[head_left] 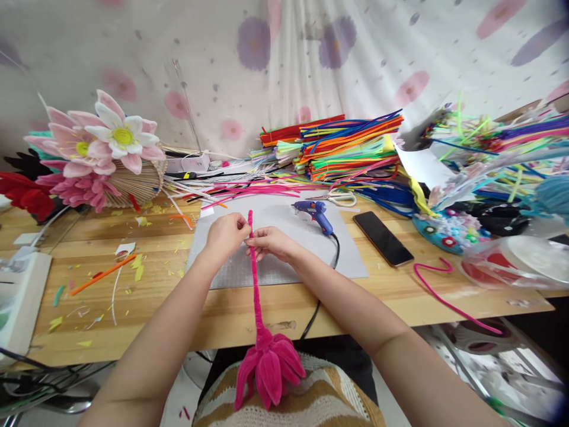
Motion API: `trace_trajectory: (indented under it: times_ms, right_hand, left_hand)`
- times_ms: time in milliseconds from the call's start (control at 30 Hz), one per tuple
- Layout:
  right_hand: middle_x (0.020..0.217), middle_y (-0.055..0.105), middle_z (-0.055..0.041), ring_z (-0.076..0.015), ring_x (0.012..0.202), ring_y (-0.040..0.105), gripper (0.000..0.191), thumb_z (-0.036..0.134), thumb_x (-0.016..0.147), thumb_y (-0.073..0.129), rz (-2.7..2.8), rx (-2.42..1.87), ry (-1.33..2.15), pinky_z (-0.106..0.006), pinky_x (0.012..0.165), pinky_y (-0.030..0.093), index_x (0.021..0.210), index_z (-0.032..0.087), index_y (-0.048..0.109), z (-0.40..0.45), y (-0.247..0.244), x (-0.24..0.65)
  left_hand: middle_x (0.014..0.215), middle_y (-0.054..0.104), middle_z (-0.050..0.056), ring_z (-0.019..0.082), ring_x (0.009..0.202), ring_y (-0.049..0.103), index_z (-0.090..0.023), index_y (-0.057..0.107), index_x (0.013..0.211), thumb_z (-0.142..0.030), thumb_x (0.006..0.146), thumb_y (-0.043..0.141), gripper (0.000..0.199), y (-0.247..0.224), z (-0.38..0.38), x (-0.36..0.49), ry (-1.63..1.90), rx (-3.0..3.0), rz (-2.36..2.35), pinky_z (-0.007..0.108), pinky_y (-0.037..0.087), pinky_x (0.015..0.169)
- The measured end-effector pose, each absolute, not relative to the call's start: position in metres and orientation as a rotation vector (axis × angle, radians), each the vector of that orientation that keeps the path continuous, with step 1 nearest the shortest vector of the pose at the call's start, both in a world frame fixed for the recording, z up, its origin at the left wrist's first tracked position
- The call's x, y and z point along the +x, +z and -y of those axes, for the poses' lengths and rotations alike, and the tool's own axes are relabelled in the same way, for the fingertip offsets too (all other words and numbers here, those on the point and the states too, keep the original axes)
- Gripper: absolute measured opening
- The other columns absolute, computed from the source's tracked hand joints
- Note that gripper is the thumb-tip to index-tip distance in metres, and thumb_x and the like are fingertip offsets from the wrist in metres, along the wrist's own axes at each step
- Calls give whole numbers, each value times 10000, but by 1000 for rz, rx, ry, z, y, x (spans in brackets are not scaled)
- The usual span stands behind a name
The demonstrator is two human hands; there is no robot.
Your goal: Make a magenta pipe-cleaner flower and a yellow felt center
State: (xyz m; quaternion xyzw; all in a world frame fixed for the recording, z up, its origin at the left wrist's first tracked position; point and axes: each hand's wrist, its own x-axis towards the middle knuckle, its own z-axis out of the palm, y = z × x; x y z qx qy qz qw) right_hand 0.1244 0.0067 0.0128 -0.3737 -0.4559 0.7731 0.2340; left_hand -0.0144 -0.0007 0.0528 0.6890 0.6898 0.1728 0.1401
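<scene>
Right hand (269, 242) grip's pinched on the stem (255, 287) of that magenta chenille flower (269, 369); left hand (226, 233) grip's hidden by curled fingers, can't tell.

A pale wood-grained tabletop (151, 284) carries a flat grey rectangular mat (275, 213) midway between its left and right edges. Just right of that lies a black rectangular phone (383, 238). A curved magenta fuzzy stem (444, 300) overhangs the near edge at right. Multicoloured bundles of fuzzy stems (351, 151) line the far edge. Toward the left edge, a straight orange stem (103, 274) lies beside yellow scraps (139, 273).
</scene>
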Motion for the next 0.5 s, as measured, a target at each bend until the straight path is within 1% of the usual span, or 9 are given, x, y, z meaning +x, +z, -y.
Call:
trace_trajectory:
  times_ms: [200,367,433,500]
  right_hand:
    - [569,659,-31,-76,440,576,216,226,706,691,1201,-1016,2127,-158,419,480,640,117,517,-7,14,130]
    - [577,659,-30,-76,438,573,210,219,705,690,1192,-1027,2124,-159,413,478,629,117,523,-8,13,130]
    - [576,656,-28,-77,439,573,202,218,713,680,1198,-1038,2119,-161,414,480,630,119,525,-8,12,129]
    - [577,653,-28,-72,438,569,192,216,724,668,1211,-1050,2106,-159,416,481,632,119,530,-8,12,128]
  left_hand:
    - [656,615,9,157,602,535,-215,531,665,-266,713,446,110,45,-1,-25,715,1769,-2030,255,326,563]
    - [578,533,10,163,562,520,-214,431,603,-255,786,334,210,47,-3,-20,657,1735,-2008,262,299,534]
    - [575,518,6,160,568,514,-212,432,609,-253,797,330,218,47,-3,-16,630,1822,-1932,258,291,530]
    - [608,541,4,155,591,513,-211,481,662,-280,812,350,211,46,-2,-12,623,1923,-1866,254,297,539]
